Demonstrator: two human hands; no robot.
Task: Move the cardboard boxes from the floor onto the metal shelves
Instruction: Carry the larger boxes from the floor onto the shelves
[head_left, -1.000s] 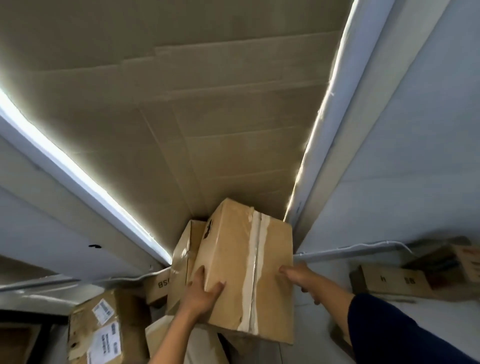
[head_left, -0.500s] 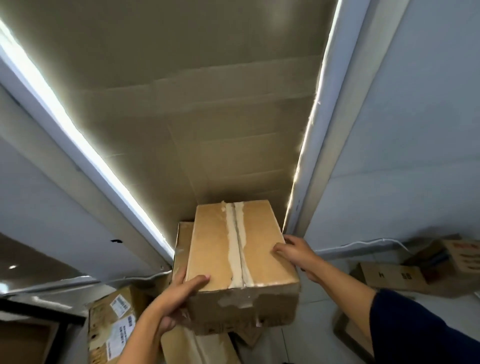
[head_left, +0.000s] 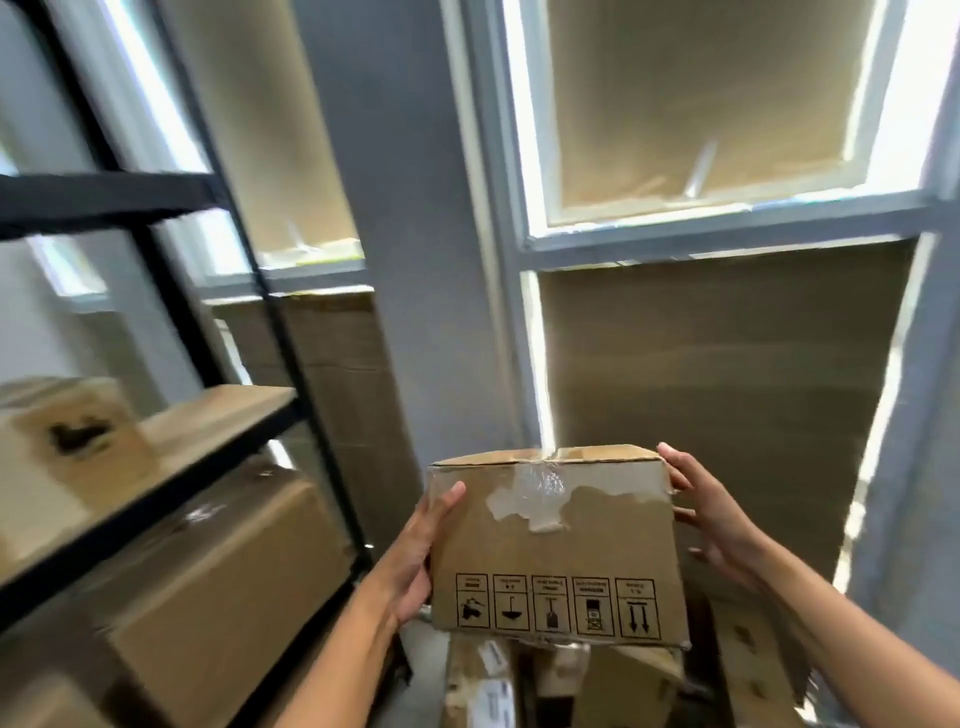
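I hold a brown cardboard box (head_left: 556, 545) up in front of me, its near face showing torn tape and a row of handling symbols. My left hand (head_left: 415, 561) grips its left side and my right hand (head_left: 711, 514) presses on its right side. The black metal shelf unit (head_left: 156, 493) stands at the left, and the held box is to the right of its upright post. A large cardboard box (head_left: 208, 587) sits on a lower shelf and a smaller printed box (head_left: 67, 447) on the wooden board above it.
More cardboard boxes (head_left: 561, 686) with labels lie stacked on the floor under the held box. Windows covered with cardboard sheets (head_left: 727, 395) fill the grey wall ahead. A grey pillar (head_left: 405, 260) stands between the two windows.
The box has come up off the pile and turned so its printed side faces me. My view has swung left, bringing the metal shelves into sight.
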